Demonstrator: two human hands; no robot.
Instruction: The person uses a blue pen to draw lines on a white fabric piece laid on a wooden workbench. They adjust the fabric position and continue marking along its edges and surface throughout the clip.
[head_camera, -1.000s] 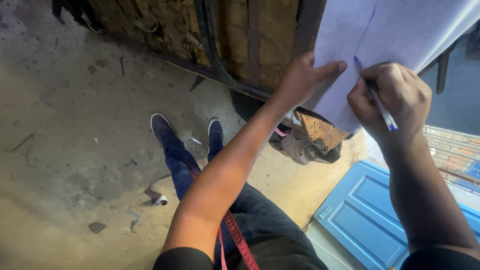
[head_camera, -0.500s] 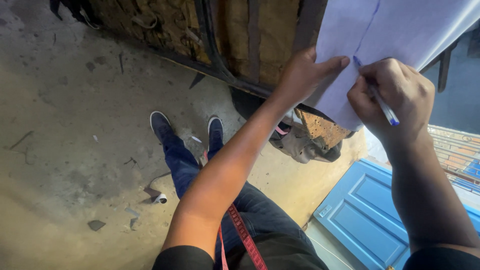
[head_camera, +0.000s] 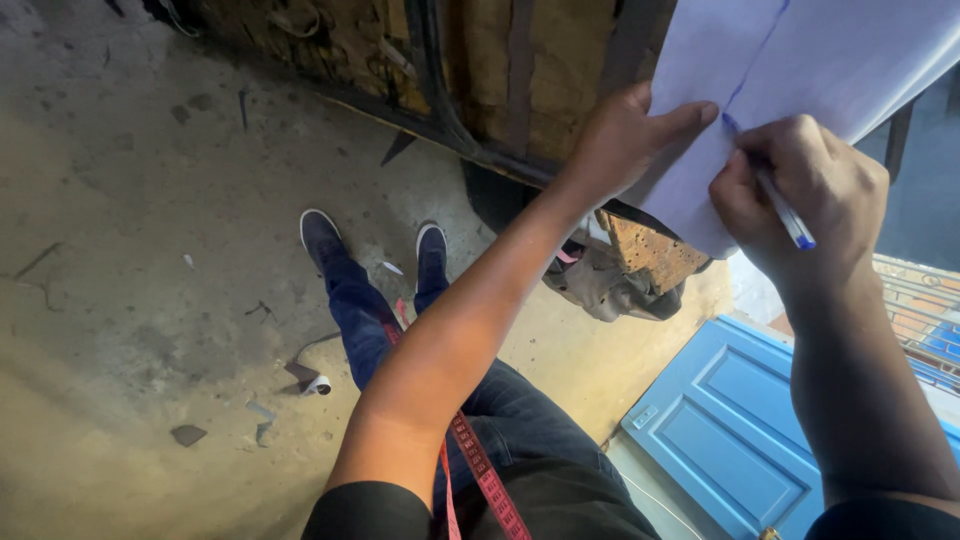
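A large white sheet (head_camera: 800, 70) lies on a raised surface at the upper right, with a blue line drawn down it. My left hand (head_camera: 625, 135) presses flat on the sheet's left edge, thumb stretched toward the line. My right hand (head_camera: 800, 190) is closed around a blue pen (head_camera: 785, 215), and the pen tip touches the sheet at the lower end of the blue line. A red measuring tape (head_camera: 480, 475) hangs down in front of my jeans.
Below me is a dusty concrete floor (head_camera: 150, 250) with scraps, and my two dark shoes (head_camera: 375, 245) stand on it. A blue panelled door (head_camera: 740, 430) lies flat at the lower right. A grey cloth bundle (head_camera: 610, 280) sits under the sheet. A rough wall with dark bars (head_camera: 470, 60) runs along the top.
My right hand with the pen has drawn a little further down the sheet, lengthening the blue line. My left hand stays pressed on the sheet's edge.
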